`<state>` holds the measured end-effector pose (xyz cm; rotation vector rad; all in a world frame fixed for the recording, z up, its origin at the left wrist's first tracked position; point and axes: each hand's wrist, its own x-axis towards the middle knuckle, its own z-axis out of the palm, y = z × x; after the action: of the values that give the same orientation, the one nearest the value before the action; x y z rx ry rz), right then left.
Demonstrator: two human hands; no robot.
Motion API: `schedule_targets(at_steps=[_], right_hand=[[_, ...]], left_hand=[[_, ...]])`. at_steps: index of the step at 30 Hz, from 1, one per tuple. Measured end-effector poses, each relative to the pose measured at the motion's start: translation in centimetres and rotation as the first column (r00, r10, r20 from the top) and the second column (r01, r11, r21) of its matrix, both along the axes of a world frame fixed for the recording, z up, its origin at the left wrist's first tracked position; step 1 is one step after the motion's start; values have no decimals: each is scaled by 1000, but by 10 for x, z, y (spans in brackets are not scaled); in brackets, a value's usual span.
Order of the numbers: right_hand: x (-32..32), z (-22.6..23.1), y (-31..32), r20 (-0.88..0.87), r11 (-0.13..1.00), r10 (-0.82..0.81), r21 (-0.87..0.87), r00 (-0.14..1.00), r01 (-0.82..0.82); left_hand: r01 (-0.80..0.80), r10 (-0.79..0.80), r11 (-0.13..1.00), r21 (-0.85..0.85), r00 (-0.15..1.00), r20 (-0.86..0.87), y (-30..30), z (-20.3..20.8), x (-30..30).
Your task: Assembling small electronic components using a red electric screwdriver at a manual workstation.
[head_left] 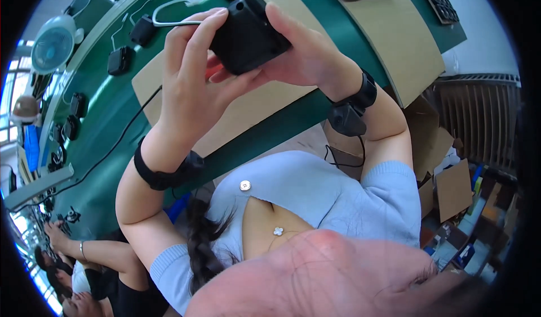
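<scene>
The black box (242, 41) is held between both hands over the tan board (236, 114) on the green table (107, 108). Its left side is clamped by the fingers of the left hand (194, 77), its right by those of the right hand (307, 52). A white cable (172, 24) is seen at the left fingertips; whether it is joined cannot be told. A second board (394, 41) is placed right.

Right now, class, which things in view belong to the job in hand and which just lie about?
Apparently in use: black boxy device, left hand, right hand, white cable, tan board beneath.
Probably lying about: fan, cardboard flap.
</scene>
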<state>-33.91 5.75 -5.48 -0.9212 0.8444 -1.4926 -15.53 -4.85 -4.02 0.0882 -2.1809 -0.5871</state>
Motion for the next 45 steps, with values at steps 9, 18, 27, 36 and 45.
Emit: schedule_targets(at_steps=[9,18,27,36,45], right_hand=[[-269,45,72,-717,424,-664,-596,-213,682],[-474,-63,120,-791,511,-298,-604,-533,611],[-510,-101,130,-799,550,-363,-599,-479,582],[-291,16,52,-877,825,-481,-450,6,342],[-16,-29,-1,-922,962,-263,-230,-283,-146]], left_hand=[[35,28,961,-274,975,221,-84,-24,-118],[-227,257,963,-143,634,729,-148,-70,-182],[-161,165,984,-75,681,713,-144,-77,-190],[-261,397,914,-309,726,562,-138,-20,-131],[-230,257,966,-121,905,338,-21,66,25]])
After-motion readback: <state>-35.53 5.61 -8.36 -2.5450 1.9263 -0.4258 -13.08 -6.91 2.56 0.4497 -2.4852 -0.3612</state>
